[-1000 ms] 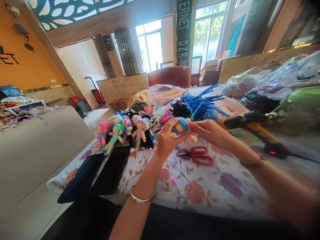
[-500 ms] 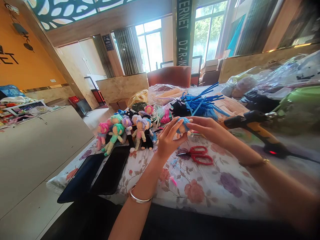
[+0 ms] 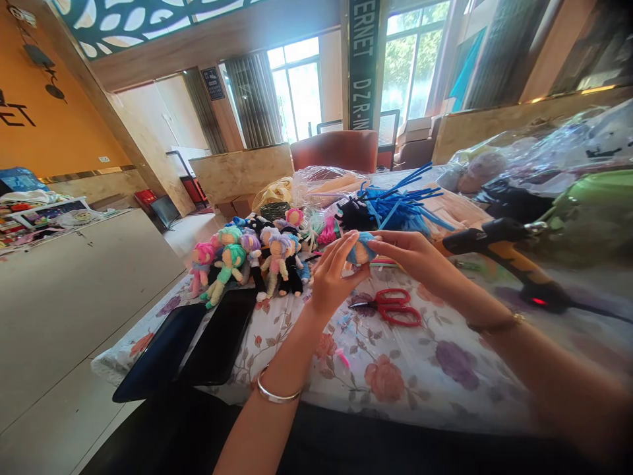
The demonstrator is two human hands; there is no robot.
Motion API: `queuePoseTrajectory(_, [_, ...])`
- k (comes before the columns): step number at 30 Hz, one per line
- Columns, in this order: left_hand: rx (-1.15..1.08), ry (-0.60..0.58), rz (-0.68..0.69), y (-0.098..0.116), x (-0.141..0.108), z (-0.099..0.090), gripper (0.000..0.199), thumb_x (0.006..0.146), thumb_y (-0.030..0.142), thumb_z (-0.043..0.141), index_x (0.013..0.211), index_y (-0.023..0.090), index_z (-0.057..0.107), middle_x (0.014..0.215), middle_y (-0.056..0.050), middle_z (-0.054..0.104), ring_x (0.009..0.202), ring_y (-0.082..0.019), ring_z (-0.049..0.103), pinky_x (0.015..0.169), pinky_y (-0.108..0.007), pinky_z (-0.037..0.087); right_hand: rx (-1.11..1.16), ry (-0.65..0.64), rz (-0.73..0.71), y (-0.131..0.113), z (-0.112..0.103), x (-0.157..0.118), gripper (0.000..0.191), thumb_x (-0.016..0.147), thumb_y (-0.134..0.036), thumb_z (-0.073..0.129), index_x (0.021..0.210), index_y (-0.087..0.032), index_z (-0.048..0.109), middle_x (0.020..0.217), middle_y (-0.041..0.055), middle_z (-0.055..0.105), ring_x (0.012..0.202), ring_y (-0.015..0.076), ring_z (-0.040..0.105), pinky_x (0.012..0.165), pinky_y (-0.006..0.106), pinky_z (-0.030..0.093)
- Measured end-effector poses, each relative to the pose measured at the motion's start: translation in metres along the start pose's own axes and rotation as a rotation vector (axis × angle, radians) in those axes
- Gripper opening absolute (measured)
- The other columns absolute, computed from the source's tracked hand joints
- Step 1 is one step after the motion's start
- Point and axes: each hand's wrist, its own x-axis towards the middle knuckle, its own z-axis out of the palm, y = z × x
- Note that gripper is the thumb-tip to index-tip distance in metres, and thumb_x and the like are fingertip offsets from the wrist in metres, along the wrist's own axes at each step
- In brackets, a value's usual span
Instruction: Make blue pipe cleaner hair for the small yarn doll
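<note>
Between my two hands is a small doll head point(image 3: 362, 251) with blue hair and a pale, skin-toned part, raised above the table. My left hand point(image 3: 332, 274) grips it from the left, thumb below and fingers along its side. From the right, the fingertips of my right hand point(image 3: 408, 254) pinch its blue hair. Below the hands, red-handled scissors point(image 3: 395, 307) lie on the floral tablecloth point(image 3: 316, 369), blades pointing left. Left of my left hand, several finished-looking fuzzy dolls point(image 3: 232, 260) with pink, green and purple hair are crowded together.
A black-and-orange glue gun point(image 3: 514, 257) with a red light lies at right, its cord running right. Blue fuzzy stems point(image 3: 400, 201) are heaped behind my hands. Two dark tablets or phones point(image 3: 220, 336) lie at the left edge. Plastic bags point(image 3: 534, 152) fill the back right.
The doll head has turned in my fingers, so its blue hair and pale part face differently. Both hands keep nearly the same place.
</note>
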Motion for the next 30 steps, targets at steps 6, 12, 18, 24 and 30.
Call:
queuePoseTrajectory(6, [-0.023, -0.023, 0.018, -0.001, -0.002, 0.000, 0.060, 0.077, 0.019, 0.065, 0.133, 0.023, 0.045, 0.117, -0.007, 0.066, 0.108, -0.018, 0.063, 0.091, -0.032, 0.054, 0.068, 0.059, 0.014, 0.002, 0.006, -0.001, 0.039, 0.076, -0.049, 0.064, 0.103, -0.022, 0.072, 0.092, 0.0033, 0.070, 0.089, 0.0207, 0.062, 0.082, 0.034, 0.047])
queuePoseTrajectory(12, [-0.005, -0.038, 0.029, 0.001, -0.002, -0.001, 0.057, 0.077, 0.018, 0.065, 0.131, 0.022, 0.047, 0.115, -0.008, 0.067, 0.104, -0.017, 0.064, 0.089, -0.032, 0.055, 0.062, 0.106, -0.011, 0.009, 0.009, 0.002, 0.043, 0.075, -0.051, 0.063, 0.104, -0.020, 0.072, 0.095, 0.0051, 0.071, 0.094, 0.0236, 0.062, 0.084, 0.036, 0.048])
queuePoseTrajectory(18, [0.005, 0.004, 0.012, 0.001, 0.002, 0.000, 0.055, 0.076, 0.018, 0.066, 0.129, 0.022, 0.049, 0.114, -0.006, 0.068, 0.102, -0.018, 0.065, 0.086, -0.032, 0.057, 0.094, 0.064, 0.006, 0.006, 0.008, 0.001, 0.041, 0.077, -0.050, 0.063, 0.105, -0.021, 0.070, 0.094, 0.0035, 0.069, 0.092, 0.0205, 0.061, 0.084, 0.032, 0.047])
queuePoseTrajectory(24, [-0.057, -0.073, 0.032, 0.000, -0.001, -0.001, 0.055, 0.079, 0.017, 0.064, 0.131, 0.022, 0.047, 0.118, -0.007, 0.066, 0.107, -0.017, 0.062, 0.091, -0.032, 0.055, 0.107, 0.070, 0.035, 0.010, 0.007, 0.003, 0.043, 0.076, -0.052, 0.063, 0.103, -0.019, 0.070, 0.098, 0.0047, 0.069, 0.094, 0.0202, 0.060, 0.086, 0.031, 0.045])
queuePoseTrajectory(30, [-0.116, -0.136, -0.009, 0.002, 0.000, -0.001, 0.058, 0.081, 0.021, 0.062, 0.135, 0.024, 0.042, 0.118, -0.007, 0.065, 0.105, -0.016, 0.063, 0.087, -0.030, 0.057, 0.022, -0.186, -0.007, 0.010, -0.016, 0.006, 0.047, 0.079, -0.053, 0.062, 0.115, -0.024, 0.066, 0.115, 0.0046, 0.066, 0.111, 0.0242, 0.055, 0.095, 0.035, 0.042])
